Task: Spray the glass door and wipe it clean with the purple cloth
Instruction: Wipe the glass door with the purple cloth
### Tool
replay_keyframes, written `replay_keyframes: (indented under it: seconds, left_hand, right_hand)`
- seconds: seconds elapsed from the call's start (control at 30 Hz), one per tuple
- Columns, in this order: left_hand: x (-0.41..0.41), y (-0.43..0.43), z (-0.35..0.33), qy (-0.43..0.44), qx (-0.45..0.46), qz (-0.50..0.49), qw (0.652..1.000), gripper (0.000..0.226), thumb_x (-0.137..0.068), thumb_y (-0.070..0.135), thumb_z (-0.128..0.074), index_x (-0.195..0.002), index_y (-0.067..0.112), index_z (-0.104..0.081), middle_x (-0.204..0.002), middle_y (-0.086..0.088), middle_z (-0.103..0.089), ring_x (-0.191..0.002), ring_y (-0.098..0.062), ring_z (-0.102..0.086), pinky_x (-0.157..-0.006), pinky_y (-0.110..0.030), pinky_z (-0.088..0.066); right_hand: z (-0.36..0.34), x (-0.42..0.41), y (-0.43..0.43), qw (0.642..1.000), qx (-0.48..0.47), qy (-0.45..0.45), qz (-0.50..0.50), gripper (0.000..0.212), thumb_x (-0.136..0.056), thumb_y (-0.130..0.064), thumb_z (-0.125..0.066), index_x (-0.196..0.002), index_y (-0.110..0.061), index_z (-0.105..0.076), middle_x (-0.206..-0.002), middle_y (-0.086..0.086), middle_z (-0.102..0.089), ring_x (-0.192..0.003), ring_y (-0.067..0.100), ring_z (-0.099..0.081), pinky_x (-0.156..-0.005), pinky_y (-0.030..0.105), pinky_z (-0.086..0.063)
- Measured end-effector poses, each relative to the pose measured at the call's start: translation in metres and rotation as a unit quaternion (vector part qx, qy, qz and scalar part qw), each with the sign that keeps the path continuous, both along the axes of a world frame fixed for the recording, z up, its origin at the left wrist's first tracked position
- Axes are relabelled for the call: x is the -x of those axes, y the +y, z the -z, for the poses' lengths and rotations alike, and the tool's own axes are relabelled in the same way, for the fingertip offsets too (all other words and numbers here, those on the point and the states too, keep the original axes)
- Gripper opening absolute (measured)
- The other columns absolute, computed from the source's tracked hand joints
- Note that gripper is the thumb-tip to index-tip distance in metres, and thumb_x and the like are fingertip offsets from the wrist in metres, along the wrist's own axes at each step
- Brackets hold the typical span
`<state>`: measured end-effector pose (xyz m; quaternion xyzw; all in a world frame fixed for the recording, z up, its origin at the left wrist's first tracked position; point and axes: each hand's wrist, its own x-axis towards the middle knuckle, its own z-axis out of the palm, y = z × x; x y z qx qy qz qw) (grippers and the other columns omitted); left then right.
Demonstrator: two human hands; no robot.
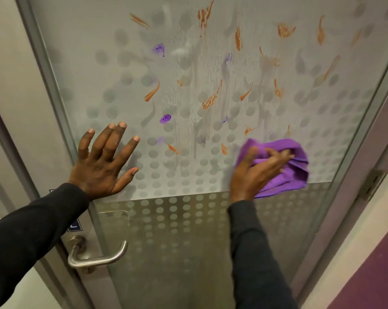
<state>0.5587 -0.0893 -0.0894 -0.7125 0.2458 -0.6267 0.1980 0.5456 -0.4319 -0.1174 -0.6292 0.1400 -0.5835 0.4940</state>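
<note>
The frosted glass door [188,63] with a dot pattern fills the view. Orange smears [211,98] and purple blobs [165,118] are scattered over its upper half, with wet streaks running down the middle. My left hand [104,161] lies flat against the glass at the left edge, fingers spread. At the lower right of the frosted part, my right hand [255,170] presses the bunched purple cloth [288,161] on the glass; it is motion-blurred. No spray bottle is in view.
A steel lever handle [99,257] sticks out at the lower left below my left arm. The grey metal door frame [46,70] runs along both sides, with a hinge [374,181] at the right. A purple wall [371,275] stands at the lower right.
</note>
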Motion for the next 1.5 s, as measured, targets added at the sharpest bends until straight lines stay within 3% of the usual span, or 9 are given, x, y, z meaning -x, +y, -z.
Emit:
replay_keyframes:
  seconds: [0.07, 0.23, 0.4, 0.6, 0.8, 0.97, 1.13, 1.27, 1.5]
  left_hand:
    - [0.0, 0.0, 0.0, 0.0, -0.001, 0.0, 1.0, 0.081, -0.091, 0.055, -0.053, -0.158, 0.015, -0.033, -0.163, -0.02, -0.026, -0.149, -0.036, -0.027, -0.117, -0.054, -0.02]
    - [0.002, 0.0, -0.001, 0.003, 0.002, 0.008, 1.0, 0.081, -0.09, 0.054, -0.054, -0.158, 0.015, -0.033, -0.163, -0.019, -0.027, -0.148, -0.036, -0.028, -0.116, -0.054, -0.021]
    - [0.002, 0.0, -0.002, 0.003, 0.003, 0.009, 1.0, 0.081, -0.091, 0.054, -0.054, -0.158, 0.015, -0.033, -0.161, -0.02, -0.029, -0.147, -0.037, -0.03, -0.115, -0.055, -0.022]
    - [0.001, -0.001, -0.001, -0.001, 0.001, 0.005, 1.0, 0.081, -0.091, 0.055, -0.053, -0.158, 0.013, -0.032, -0.16, -0.022, -0.03, -0.146, -0.038, -0.03, -0.114, -0.056, -0.024]
    - [0.003, -0.002, -0.002, 0.005, 0.001, 0.004, 1.0, 0.08, -0.092, 0.055, -0.052, -0.158, 0.014, -0.032, -0.16, -0.022, -0.03, -0.146, -0.037, -0.029, -0.114, -0.056, -0.023]
    - [0.005, -0.002, -0.003, 0.01, 0.004, 0.003, 1.0, 0.08, -0.092, 0.053, -0.053, -0.158, 0.014, -0.033, -0.16, -0.022, -0.031, -0.147, -0.037, -0.03, -0.114, -0.056, -0.023]
    - [0.003, -0.001, -0.002, 0.008, 0.004, -0.006, 1.0, 0.081, -0.092, 0.055, -0.052, -0.16, 0.016, -0.029, -0.162, -0.02, -0.027, -0.148, -0.035, -0.027, -0.116, -0.054, -0.02]
    - [0.002, -0.001, 0.0, 0.009, 0.006, -0.009, 1.0, 0.08, -0.093, 0.055, -0.051, -0.16, 0.016, -0.03, -0.163, -0.019, -0.025, -0.15, -0.034, -0.024, -0.117, -0.054, -0.019]
    - [0.005, 0.001, -0.002, 0.018, 0.005, 0.002, 1.0, 0.075, -0.093, 0.049, -0.049, -0.159, 0.015, -0.032, -0.164, -0.019, -0.026, -0.15, -0.035, -0.026, -0.117, -0.054, -0.02]
  right_hand:
    - [0.022, 0.01, 0.059, 0.997, 0.064, 0.002, -0.049, 0.056, -0.1, -0.066, -0.032, -0.143, -0.032, -0.022, -0.162, 0.028, -0.027, -0.15, 0.047, -0.027, -0.125, 0.06, -0.004]
    - [0.069, 0.028, 0.118, 0.966, 0.236, 0.024, -0.103, 0.036, -0.096, -0.042, -0.056, -0.121, -0.016, -0.056, -0.167, -0.001, -0.014, -0.158, 0.032, -0.01, -0.125, 0.062, -0.009]
    - [0.032, 0.01, 0.039, 0.989, 0.149, 0.004, -0.025, 0.046, -0.094, -0.03, -0.056, -0.131, -0.002, -0.056, -0.157, 0.026, -0.036, -0.154, 0.037, -0.019, -0.122, 0.065, -0.016]
    - [0.008, -0.01, 0.025, 0.995, 0.015, 0.084, 0.05, 0.086, -0.084, -0.037, -0.043, -0.161, -0.007, -0.018, -0.168, 0.019, -0.015, -0.157, 0.039, -0.006, -0.124, 0.062, -0.008]
    - [0.04, 0.015, 0.183, 0.981, 0.131, 0.139, 0.014, 0.086, -0.092, -0.044, -0.04, -0.163, -0.012, -0.002, -0.167, 0.02, -0.013, -0.156, 0.044, 0.001, -0.123, 0.064, -0.003]
    - [0.043, 0.018, 0.173, 0.972, 0.193, 0.136, 0.008, 0.081, -0.096, -0.045, -0.041, -0.162, -0.012, -0.007, -0.166, 0.021, -0.019, -0.155, 0.046, -0.004, -0.123, 0.064, -0.005]
    - [0.009, -0.008, 0.076, 0.989, 0.033, 0.123, 0.08, 0.074, -0.097, -0.043, -0.031, -0.161, -0.007, -0.018, -0.167, 0.022, -0.018, -0.155, 0.043, -0.011, -0.122, 0.063, -0.013]
    - [-0.003, -0.011, 0.1, 0.988, -0.035, 0.132, 0.077, 0.076, -0.097, -0.046, -0.03, -0.161, -0.008, -0.015, -0.167, 0.021, -0.017, -0.155, 0.043, -0.011, -0.122, 0.063, -0.014]
    - [0.025, 0.012, 0.228, 0.982, 0.139, 0.126, 0.017, 0.083, -0.097, -0.047, -0.037, -0.163, -0.014, 0.002, -0.17, 0.01, 0.009, -0.156, 0.043, 0.008, -0.124, 0.062, 0.004]
